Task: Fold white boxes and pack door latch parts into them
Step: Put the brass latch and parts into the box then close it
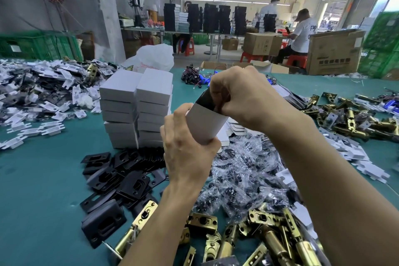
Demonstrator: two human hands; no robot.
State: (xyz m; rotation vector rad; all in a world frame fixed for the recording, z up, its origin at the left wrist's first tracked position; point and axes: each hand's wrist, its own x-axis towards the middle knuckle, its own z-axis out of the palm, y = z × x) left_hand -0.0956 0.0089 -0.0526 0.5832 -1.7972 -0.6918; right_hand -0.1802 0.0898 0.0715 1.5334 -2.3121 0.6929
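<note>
- Head view: left hand (pixel 185 147) grips the lower end of a white box (pixel 205 123), held up over the green table (pixel 43 179).
- Right hand (pixel 244 97) is curled at the box's open top, pinching a dark piece (pixel 205 98).
- Red print on the plastic bag (pixel 153 56) and the lettering on the carton (pixel 332 54) are unreadable.

Plastic bag (pixel 151 58): red print, 11 o'clock, too blurred to read.
Large carton (pixel 332 54): dark characters, 2 o'clock, illegible.
Worker's shirt (pixel 304 34): blue letters, 2 o'clock, illegible.
</note>
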